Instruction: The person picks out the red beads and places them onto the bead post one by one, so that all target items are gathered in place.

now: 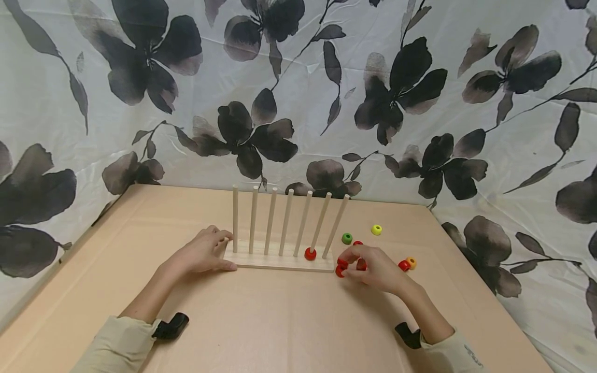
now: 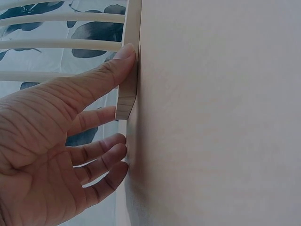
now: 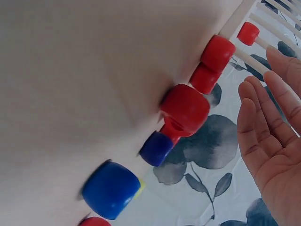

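Observation:
A pale wooden stand (image 1: 275,263) with a row of several upright pegs lies across the middle of the table. My left hand (image 1: 205,251) holds its left end, with the thumb (image 2: 123,54) on the front edge and the index fingertip against the end. One red bead (image 1: 310,254) sits low on the second peg from the right. By the stand's right end, my right hand (image 1: 380,269) reaches over loose red beads (image 3: 217,52). In the right wrist view its fingers (image 3: 256,117) are loosely bent, with nothing seen between them.
Right of the stand lie a green bead (image 1: 347,238), a yellow bead (image 1: 377,229) and an orange bead (image 1: 411,262). Blue beads (image 3: 110,190) show in the right wrist view, hidden by my right hand from above. Flowered cloth (image 1: 326,103) hangs behind the table.

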`<state>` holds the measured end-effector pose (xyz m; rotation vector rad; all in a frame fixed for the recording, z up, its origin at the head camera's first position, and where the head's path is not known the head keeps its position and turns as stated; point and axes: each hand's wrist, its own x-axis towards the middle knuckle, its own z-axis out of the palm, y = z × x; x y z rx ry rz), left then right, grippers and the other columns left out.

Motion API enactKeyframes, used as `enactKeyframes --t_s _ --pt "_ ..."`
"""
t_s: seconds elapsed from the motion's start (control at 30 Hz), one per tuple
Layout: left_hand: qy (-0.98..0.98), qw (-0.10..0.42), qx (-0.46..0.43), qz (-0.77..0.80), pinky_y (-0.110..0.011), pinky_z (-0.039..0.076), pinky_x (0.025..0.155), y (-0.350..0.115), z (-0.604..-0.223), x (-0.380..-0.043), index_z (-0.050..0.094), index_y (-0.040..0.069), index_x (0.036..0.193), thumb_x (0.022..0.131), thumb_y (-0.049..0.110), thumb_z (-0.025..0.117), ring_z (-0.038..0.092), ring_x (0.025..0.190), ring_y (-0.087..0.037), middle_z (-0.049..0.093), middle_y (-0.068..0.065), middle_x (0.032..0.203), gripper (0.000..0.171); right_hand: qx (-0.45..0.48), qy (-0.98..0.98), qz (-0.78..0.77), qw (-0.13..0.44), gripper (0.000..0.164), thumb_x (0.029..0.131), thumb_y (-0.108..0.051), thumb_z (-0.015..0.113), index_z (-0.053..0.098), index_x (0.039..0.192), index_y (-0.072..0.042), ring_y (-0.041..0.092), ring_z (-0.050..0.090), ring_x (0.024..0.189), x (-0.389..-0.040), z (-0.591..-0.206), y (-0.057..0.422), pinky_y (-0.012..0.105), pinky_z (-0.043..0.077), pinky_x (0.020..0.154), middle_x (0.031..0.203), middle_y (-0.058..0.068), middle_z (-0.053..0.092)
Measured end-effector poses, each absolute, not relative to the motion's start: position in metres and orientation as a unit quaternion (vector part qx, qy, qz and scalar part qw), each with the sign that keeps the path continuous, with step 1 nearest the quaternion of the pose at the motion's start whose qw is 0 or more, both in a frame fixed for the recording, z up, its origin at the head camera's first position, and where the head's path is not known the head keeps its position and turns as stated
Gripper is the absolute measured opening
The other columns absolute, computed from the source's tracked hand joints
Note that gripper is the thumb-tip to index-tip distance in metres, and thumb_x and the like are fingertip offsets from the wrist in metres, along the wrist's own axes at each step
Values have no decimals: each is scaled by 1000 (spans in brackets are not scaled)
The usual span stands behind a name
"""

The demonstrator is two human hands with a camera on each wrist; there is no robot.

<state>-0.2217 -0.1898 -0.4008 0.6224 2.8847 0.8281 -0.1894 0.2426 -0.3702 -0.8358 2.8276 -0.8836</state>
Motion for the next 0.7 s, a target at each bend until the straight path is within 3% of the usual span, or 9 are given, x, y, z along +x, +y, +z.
enactKeyframes --t_s 0.23,0.43,0.7 --pt "941 37 202 270 -56 45 94 -191 -401 -221 60 4 133 75 44 90 51 111 -37 55 -20 118 76 -274 918 -284 48 25 88 -8 80 72 111 -6 28 66 91 -194 -377 247 34 57 76 105 3 72" --pt "940 34 206 270 -56 45 93 -190 -401 -222 60 3 132 75 44 90 51 110 -36 56 -20 117 76 -279 916 -280 60 25 87 -8 81 72 110 -5 16 66 86 -196 -380 247 35 58 76 103 3 72" --pt "940 40 203 272 -56 46 93 -189 -399 -220 60 4 133 75 44 90 51 111 -36 55 -20 118 76 -270 919 -280 67 25 87 -10 82 72 110 -7 12 64 85 -200 -382 247 25 55 74 103 1 72"
